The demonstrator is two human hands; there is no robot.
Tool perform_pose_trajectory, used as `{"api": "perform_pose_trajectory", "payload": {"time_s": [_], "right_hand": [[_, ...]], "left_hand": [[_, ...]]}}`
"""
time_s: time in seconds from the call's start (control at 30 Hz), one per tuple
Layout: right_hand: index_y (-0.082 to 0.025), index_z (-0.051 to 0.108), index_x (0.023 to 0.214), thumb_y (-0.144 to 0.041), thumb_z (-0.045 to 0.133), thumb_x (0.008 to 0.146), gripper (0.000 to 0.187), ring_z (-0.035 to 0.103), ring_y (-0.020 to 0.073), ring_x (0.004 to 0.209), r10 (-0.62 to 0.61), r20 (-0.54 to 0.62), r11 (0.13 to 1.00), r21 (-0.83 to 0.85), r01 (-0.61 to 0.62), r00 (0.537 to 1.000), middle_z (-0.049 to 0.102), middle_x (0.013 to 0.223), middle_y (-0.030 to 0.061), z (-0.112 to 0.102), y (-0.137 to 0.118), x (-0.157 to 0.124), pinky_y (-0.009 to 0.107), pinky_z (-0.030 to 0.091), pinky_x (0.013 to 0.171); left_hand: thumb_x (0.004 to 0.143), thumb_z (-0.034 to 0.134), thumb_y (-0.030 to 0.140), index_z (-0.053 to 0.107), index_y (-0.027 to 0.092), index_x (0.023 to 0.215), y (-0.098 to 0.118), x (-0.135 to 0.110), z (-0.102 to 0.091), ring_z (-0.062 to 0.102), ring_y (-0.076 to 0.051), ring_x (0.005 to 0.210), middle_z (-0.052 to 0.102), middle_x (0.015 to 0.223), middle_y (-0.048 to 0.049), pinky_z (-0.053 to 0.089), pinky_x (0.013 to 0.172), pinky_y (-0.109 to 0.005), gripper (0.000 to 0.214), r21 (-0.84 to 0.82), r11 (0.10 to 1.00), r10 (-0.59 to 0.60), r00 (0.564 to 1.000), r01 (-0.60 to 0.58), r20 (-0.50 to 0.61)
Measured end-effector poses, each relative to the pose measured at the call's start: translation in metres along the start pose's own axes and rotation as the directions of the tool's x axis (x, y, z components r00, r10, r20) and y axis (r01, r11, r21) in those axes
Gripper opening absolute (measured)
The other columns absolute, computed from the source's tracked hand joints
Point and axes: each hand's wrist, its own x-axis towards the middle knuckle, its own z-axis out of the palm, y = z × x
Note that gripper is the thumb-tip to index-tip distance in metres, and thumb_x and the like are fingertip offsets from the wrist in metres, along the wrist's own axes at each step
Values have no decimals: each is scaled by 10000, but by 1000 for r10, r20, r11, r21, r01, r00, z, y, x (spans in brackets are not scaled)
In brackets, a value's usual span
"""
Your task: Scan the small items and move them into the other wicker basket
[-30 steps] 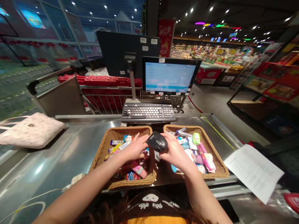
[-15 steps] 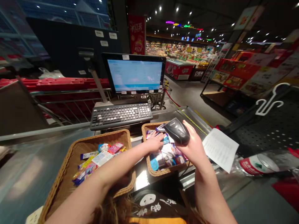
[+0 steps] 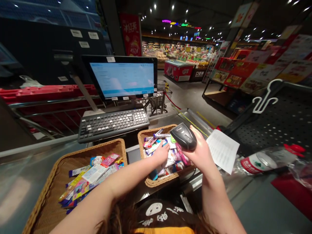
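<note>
In the head view, my right hand (image 3: 202, 150) grips the handheld barcode scanner (image 3: 184, 136) near the right wicker basket (image 3: 156, 184). My left hand (image 3: 161, 154), over the left wicker basket (image 3: 45, 201) a second ago, now reaches among the right one's small packets (image 3: 171, 158) (fingers drawn in; whether they pinch one, I cannot tell).
</note>
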Motion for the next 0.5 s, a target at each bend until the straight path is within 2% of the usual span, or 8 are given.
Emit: {"api": "perform_pose_trajectory", "payload": {"time_s": [0.17, 0.27, 0.37, 0.5], "right_hand": [[-180, 566, 1250, -269, 701, 692, 580, 452, 378, 1366, 20, -15, 1000, 14, -19, 1000, 604, 1312, 156, -8, 2, -4, 605, 338, 1145], [-184, 582, 1225, -238, 694, 678, 561, 440, 384, 1375, 14, 5, 1000, -8, -14, 1000, 606, 1312, 151, -10, 5, -7, 604, 343, 1142], [-170, 578, 1230, -215, 685, 687, 555, 428, 390, 1383, 25, 30, 999, -31, -24, 999, 610, 1303, 163, -11, 10, -11, 616, 337, 1137], [-183, 569, 1246, -197, 687, 686, 572, 420, 386, 1390, 49, 38, 998, -32, -48, 998, 605, 1315, 153, -11, 16, -18, 618, 342, 1136]], "left_hand": [[827, 447, 36, 726, 178, 1055, -18, -1, -3, 410, -253, 1395, 532, 1461, -93, 149, 1210, -576, 388, -17, 1000, 3, 1000, -3, 14], [796, 519, 74, 725, 176, 1067, -25, -2, -2, 418, -284, 1388, 562, 1428, -110, 179, 1191, -597, 355, -28, 1000, -5, 999, 6, 33], [701, 639, 126, 751, 160, 961, -25, -4, -4, 413, -341, 1380, 576, 1399, -144, 164, 1190, -604, 285, -34, 999, 16, 999, -14, 44], [633, 694, 151, 758, 146, 838, -20, -7, -15, 457, -358, 1331, 651, 1264, -154, 152, 1199, -582, 214, -40, 997, 63, 998, -62, 31]]}}
